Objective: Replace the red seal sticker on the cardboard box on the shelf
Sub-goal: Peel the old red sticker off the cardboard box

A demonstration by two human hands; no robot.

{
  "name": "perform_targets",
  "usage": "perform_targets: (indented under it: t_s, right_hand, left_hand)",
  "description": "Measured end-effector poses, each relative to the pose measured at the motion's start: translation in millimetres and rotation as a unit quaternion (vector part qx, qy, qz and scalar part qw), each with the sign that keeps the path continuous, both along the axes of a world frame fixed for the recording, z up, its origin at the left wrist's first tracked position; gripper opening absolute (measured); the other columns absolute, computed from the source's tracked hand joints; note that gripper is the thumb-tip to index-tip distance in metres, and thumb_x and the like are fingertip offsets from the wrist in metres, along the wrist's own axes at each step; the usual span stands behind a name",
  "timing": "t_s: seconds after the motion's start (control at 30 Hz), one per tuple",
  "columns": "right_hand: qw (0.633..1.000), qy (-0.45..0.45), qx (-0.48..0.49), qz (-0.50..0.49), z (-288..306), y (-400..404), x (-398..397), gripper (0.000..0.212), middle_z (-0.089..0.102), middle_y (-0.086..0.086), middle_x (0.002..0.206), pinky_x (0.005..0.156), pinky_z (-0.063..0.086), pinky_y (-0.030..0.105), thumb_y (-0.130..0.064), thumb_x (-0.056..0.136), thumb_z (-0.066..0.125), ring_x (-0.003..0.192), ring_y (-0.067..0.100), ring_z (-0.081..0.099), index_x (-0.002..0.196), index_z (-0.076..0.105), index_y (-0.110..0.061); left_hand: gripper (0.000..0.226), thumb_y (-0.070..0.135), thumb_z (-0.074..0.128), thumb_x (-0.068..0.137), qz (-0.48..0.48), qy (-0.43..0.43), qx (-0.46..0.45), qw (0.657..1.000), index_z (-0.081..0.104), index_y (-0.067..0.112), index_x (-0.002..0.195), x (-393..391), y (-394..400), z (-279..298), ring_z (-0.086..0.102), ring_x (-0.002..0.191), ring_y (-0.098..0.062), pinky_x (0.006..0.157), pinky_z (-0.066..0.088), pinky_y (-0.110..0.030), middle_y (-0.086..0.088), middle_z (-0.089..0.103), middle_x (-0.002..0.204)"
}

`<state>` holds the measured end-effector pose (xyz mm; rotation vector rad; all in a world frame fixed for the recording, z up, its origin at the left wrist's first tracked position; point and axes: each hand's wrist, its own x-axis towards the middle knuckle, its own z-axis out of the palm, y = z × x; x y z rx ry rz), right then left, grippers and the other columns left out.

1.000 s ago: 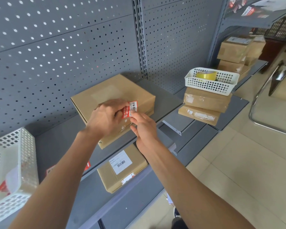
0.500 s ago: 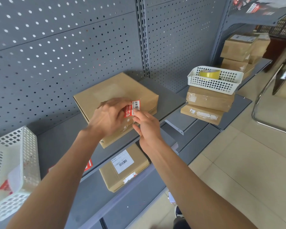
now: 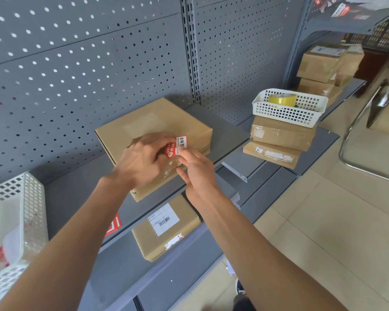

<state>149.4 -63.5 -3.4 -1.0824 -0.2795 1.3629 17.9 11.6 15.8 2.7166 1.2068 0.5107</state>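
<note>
Sticker (image 3: pixel 176 146) pinched between both hands' fingertips (image 3: pixel 182 151).

Stockroom, pegboard shelving (image 3: pixel 234 153), parcels (image 3: pixel 281 135)

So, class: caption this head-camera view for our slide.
Both hands hold a red seal sticker over a cardboard box.

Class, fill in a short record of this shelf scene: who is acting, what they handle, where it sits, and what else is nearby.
actor: a person with two bare hands
left hand: rests on the cardboard box, fingers at the sticker
right hand: pinches the red seal sticker at its lower edge
box location: on the grey shelf, against the pegboard
right of it: white basket with a yellow tape roll, on stacked parcels
lower shelf: labelled parcel
</note>
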Motion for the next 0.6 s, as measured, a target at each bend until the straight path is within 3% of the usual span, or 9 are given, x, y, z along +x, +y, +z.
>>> perform_targets:
  t_s: [0.1,0.23,0.47,0.6]
  right_hand:
    - [1.000,0.001,-0.005,0.003,2,0,1,0.002,0.065,-0.001,0.090,0.098,0.050,0.033,-0.019,0.092,0.071,0.089,0.009,0.058,0.093,0.072,-0.018]
    - [1.000,-0.010,-0.005,0.003,2,2,3,0.007,0.066,0.004,0.097,0.101,0.051,0.035,-0.019,0.091,0.072,0.093,0.011,0.059,0.097,0.074,-0.016]
    - [1.000,-0.020,0.001,0.000,0,3,3,0.004,0.064,0.004,0.095,0.105,0.052,0.039,-0.020,0.092,0.072,0.086,0.009,0.058,0.091,0.074,-0.016]
    - [0.994,-0.105,0.014,0.024,-4,-3,7,0.013,0.068,0.001,0.087,0.104,0.052,0.046,-0.026,0.093,0.071,0.085,0.009,0.060,0.081,0.075,-0.022]
  left_hand:
    - [0.050,0.031,0.057,0.086,-0.023,0.021,-0.003,1.000,0.057,0.025,0.136,-3,-1,0,0.054,0.129,-0.019,0.106,0.045,-0.044,0.007,0.059,0.141]
    - [0.047,0.046,0.053,0.089,-0.010,0.008,0.006,1.000,0.060,0.026,0.131,-1,1,-1,0.057,0.126,-0.018,0.103,0.047,-0.043,0.010,0.062,0.137]
    - [0.023,0.037,0.061,0.093,0.020,0.029,0.071,0.997,0.054,0.023,0.111,4,3,-10,0.063,0.088,-0.030,0.070,0.053,-0.042,0.001,0.067,0.108]
    - [0.018,0.031,0.060,0.095,0.011,0.022,0.090,0.996,0.055,0.019,0.108,6,-1,-10,0.060,0.079,-0.030,0.061,0.044,-0.035,-0.003,0.064,0.100]
